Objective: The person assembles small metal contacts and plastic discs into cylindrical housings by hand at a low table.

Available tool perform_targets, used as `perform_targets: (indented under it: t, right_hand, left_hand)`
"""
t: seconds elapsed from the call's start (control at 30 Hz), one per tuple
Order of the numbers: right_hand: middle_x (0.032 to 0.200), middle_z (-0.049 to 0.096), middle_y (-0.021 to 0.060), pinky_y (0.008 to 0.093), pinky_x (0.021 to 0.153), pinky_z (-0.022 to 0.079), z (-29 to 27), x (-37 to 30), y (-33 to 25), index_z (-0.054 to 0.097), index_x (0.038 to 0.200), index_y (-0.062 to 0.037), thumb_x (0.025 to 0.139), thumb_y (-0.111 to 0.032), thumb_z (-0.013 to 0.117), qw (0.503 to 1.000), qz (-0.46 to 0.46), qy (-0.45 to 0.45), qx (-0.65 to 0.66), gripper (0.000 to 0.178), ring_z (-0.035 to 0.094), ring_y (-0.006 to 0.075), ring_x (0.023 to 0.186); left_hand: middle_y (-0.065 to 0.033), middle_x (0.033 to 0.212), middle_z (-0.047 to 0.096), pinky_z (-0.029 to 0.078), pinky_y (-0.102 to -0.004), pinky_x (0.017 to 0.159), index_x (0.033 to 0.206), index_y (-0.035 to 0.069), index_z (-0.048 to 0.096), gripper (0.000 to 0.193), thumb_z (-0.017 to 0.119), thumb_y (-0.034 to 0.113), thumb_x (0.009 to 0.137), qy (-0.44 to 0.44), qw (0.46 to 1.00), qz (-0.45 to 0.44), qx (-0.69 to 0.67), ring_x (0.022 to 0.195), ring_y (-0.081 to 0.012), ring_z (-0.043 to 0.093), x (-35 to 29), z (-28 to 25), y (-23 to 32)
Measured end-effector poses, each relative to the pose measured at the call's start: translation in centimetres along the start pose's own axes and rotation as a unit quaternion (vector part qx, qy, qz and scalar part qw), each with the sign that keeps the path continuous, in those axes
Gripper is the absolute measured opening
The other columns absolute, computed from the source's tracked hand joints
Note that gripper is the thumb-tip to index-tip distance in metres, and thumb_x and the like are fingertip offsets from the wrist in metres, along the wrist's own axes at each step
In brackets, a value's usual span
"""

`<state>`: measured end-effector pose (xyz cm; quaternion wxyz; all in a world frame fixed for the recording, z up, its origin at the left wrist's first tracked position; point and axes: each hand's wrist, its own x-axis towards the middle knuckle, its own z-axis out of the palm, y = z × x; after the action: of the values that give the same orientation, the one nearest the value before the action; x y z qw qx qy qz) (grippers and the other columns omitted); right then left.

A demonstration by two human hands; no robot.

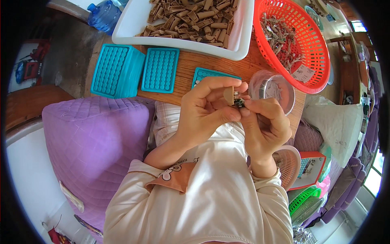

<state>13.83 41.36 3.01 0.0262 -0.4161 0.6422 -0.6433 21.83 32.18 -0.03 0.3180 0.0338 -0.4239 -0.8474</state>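
Note:
In front of my chest, my left hand (205,107) is closed on a tan plastic casing piece (228,96) with a rounded edge, held between thumb and fingers. My right hand (266,124) pinches a small dark part (239,103) with light specks, possibly a circuit board, right against the casing. Whether the two are joined I cannot tell, since fingertips cover the contact. Just beyond my hands lies a teal tray (215,74), partly hidden by my left fingers. A clear round tub (271,77) stands behind my right hand.
A white bin (178,40) of brown casings stands at the far side of the wooden table (195,61). To its right sits a red basket (321,61) of small wired parts. Teal trays (115,71) are stacked at left, beside another teal tray (160,70). A purple quilted cover (93,134) is at my left.

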Motion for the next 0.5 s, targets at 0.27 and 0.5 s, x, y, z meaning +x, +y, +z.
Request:
perform_targets:
  t: [0.27, 0.5]
  right_hand:
    - [0.076, 0.056, 0.0099, 0.0249, 0.053, 0.044, -0.3, 1.2, 0.1, 0.059, 0.083, -0.0001, 0.066, 0.008, 0.060, 0.987, 0.019, -0.145, -0.060, 0.019, 0.055, 0.0175, 0.062]
    - [0.080, 0.055, 0.0096, 0.0259, 0.058, 0.045, 0.8, 0.0, 2.1, 0.054, 0.087, 0.0002, 0.067, 0.010, 0.057, 0.991, 0.110, -0.077, -0.011, 0.023, 0.055, 0.0178, 0.067]
  left_hand:
    - [-0.0146, 0.110, 0.050, 0.048, -0.0242, 0.075, 0.113, -0.001, 0.043, 0.035, 0.054, 0.002, 0.079, 0.060, 0.995, -0.080, -0.019, 0.095, -0.0142, 0.053, 0.4, -0.1, 0.3]
    - [-0.0166, 0.112, 0.049, 0.048, -0.0207, 0.070, 0.118, 0.001, 0.036, 0.037, 0.046, 0.018, 0.086, 0.078, 0.989, -0.042, 0.118, 0.092, -0.0140, 0.054, 0.6, 0.0, 1.1]
